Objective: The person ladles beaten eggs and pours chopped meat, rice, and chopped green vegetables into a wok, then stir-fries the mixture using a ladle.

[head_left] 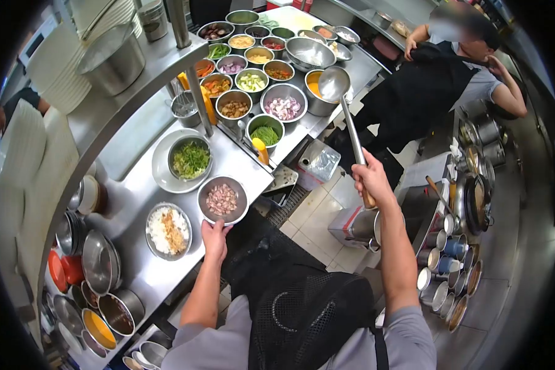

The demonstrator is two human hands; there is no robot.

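My left hand (214, 239) grips the near rim of a metal bowl (222, 200) that holds diced pink meat (221, 199). In my right hand (375, 179) is the wooden-ended handle of a long ladle (335, 84). The ladle's round head is over the rim of a metal pot of orange liquid (319, 98). Beside the meat bowl stands a bowl of white rice (168, 231) with a brown topping. A bowl of chopped greens (191, 157) sits on a white plate (160, 161) just behind.
Several metal bowls of cut vegetables, such as sliced red onion (283, 108), crowd the back counter. A metal shelf post (199, 102) rises at the counter's left. On the right, another person (425, 86) stands near a stove area with pans (476, 197) and containers.
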